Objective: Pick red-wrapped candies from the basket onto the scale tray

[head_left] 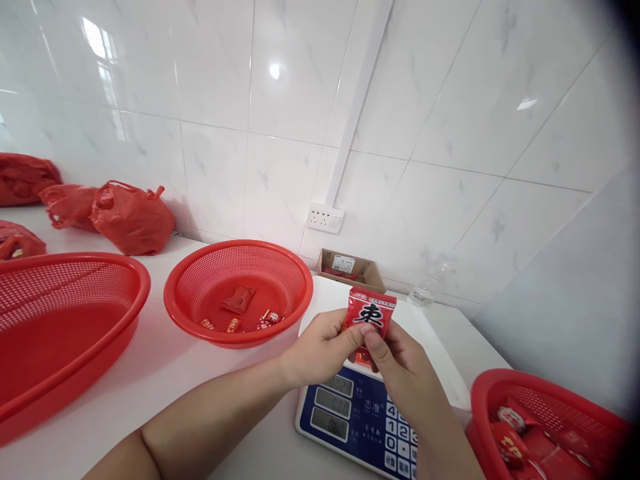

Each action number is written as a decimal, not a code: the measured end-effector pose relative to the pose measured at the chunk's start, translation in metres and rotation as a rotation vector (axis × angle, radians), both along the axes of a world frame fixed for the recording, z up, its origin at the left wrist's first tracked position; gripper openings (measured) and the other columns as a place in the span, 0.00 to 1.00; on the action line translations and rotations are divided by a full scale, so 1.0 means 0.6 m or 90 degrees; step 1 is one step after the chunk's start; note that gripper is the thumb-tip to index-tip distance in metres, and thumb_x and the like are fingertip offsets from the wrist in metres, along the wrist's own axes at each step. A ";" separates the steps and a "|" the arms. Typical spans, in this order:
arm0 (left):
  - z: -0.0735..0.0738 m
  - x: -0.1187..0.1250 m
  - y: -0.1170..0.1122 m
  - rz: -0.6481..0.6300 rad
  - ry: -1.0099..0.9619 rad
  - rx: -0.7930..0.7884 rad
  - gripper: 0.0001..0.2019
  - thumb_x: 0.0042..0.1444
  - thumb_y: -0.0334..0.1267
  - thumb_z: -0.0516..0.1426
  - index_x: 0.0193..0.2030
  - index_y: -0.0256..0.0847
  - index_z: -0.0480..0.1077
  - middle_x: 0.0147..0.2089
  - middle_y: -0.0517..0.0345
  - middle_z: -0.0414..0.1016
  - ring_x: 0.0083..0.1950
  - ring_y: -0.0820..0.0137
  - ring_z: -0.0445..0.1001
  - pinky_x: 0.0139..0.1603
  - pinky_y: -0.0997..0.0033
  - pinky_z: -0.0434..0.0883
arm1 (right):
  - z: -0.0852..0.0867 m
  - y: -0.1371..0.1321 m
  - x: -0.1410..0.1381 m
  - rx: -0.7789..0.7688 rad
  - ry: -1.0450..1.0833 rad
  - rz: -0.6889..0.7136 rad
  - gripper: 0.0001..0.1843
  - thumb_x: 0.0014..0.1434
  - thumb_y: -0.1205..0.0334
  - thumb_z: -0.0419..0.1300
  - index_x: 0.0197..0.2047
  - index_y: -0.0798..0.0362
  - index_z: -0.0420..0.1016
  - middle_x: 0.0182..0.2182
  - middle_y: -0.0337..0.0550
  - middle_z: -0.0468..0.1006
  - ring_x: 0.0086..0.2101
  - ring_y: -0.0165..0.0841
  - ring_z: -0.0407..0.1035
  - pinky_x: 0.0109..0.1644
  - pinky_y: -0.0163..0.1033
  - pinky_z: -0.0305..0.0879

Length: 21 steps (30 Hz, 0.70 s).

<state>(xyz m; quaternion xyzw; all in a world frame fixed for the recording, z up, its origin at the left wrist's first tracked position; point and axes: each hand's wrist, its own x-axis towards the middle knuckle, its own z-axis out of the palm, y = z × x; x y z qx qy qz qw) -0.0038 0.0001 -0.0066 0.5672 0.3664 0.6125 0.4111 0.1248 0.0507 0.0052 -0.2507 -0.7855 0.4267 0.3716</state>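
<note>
Both hands pinch one small red snack packet [371, 315] with a large dark character printed on it. My left hand [320, 347] grips its lower left edge. My right hand [400, 363] grips its lower right edge with thumb and fingers. The packet is held upright above a digital weighing scale [357, 420] with a blue keypad panel and a white platform. Something red lies on the platform under my hands, mostly hidden.
A round red mesh basket [239, 333] with a few small packets sits left of the scale. A larger red basket [60, 333] lies at far left. Another red basket [545, 427] of packets is at lower right. Red plastic bags [131, 217], a cardboard box [350, 267] and a clear bottle [425, 290] line the tiled wall.
</note>
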 end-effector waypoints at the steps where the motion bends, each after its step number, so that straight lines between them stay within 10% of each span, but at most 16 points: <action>1: 0.001 0.000 -0.001 0.002 0.007 0.003 0.22 0.56 0.58 0.52 0.32 0.37 0.64 0.27 0.60 0.65 0.27 0.76 0.64 0.28 0.76 0.62 | 0.000 -0.001 0.001 -0.002 0.002 0.002 0.22 0.57 0.39 0.54 0.33 0.51 0.70 0.22 0.38 0.70 0.22 0.30 0.63 0.23 0.34 0.63; 12: 0.000 0.009 -0.005 -0.039 -0.064 -0.010 0.24 0.54 0.59 0.54 0.36 0.35 0.68 0.30 0.57 0.68 0.31 0.73 0.67 0.34 0.73 0.66 | 0.002 -0.011 0.003 -0.060 0.025 -0.003 0.24 0.55 0.37 0.56 0.37 0.51 0.74 0.34 0.46 0.79 0.33 0.38 0.73 0.39 0.40 0.71; 21: -0.006 0.011 -0.009 0.124 0.130 0.022 0.27 0.62 0.58 0.41 0.31 0.36 0.65 0.31 0.56 0.68 0.33 0.71 0.64 0.35 0.72 0.64 | 0.007 -0.014 0.003 0.002 -0.024 -0.048 0.27 0.54 0.34 0.54 0.32 0.50 0.75 0.32 0.45 0.79 0.32 0.39 0.71 0.39 0.41 0.68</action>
